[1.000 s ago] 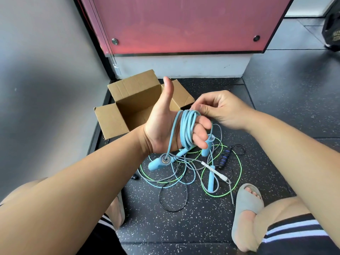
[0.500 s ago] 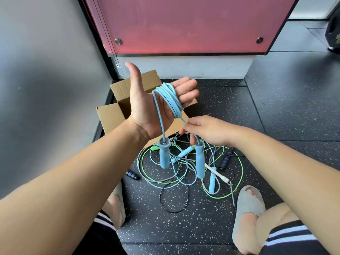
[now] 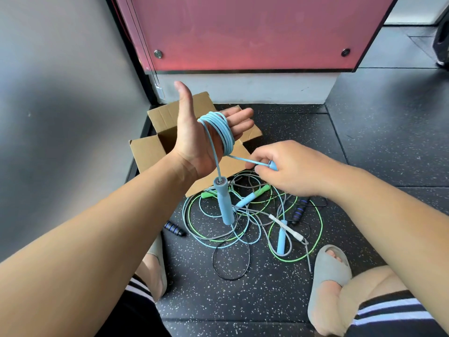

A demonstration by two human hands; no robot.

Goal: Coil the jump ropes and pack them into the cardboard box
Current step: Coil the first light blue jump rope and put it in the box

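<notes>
My left hand [image 3: 204,135] is held up, palm toward me, fingers straight and thumb raised. A light blue jump rope [image 3: 222,132] is coiled several times around its fingers. One blue handle [image 3: 223,203] hangs below the palm on a short length of cord. My right hand [image 3: 291,166] grips the rope's other blue handle, its end showing at the knuckles, with the cord taut up to the coil. The open cardboard box [image 3: 148,152] sits on the floor behind my left hand.
A tangle of loose ropes [image 3: 255,220] in green, grey, blue and black lies on the dark speckled floor in front of the box. A black-and-blue handle [image 3: 173,228] lies to its left. My sandalled feet [image 3: 330,271] flank the pile. A grey wall stands left, a red panel behind.
My right hand has lifted the second handle up and to the right, pulling its cord taut from the coil. My left hand has stayed raised with the coil on its fingers.
</notes>
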